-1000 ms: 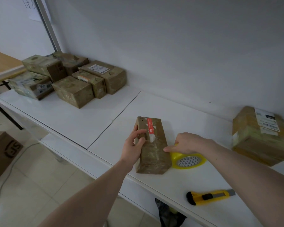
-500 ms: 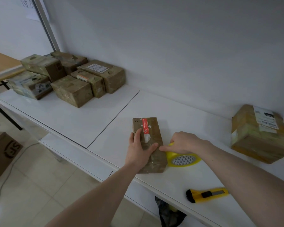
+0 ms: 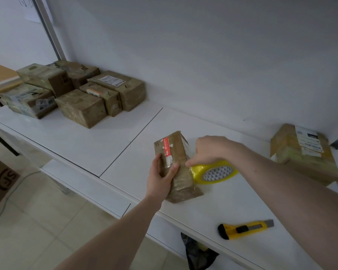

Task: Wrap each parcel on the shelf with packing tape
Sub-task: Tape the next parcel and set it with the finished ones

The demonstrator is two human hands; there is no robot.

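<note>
At the far left of the white shelf, the cluster of tape-covered brown cardboard parcels sat as it had a second before. Nearer the middle, the left hand gripped the long brown cardboard parcel with the red-and-white label strip, fingers and thumb curled over its near end. Half a second earlier that palm had pressed the parcel flat; now the box was tipped up on one long edge, its right face turned toward the yellow roll of packing tape. The right hand held the roll just beside that face. I judged another band was starting. The yellow utility knife and the labelled parcel at the far right lay untouched.
</note>
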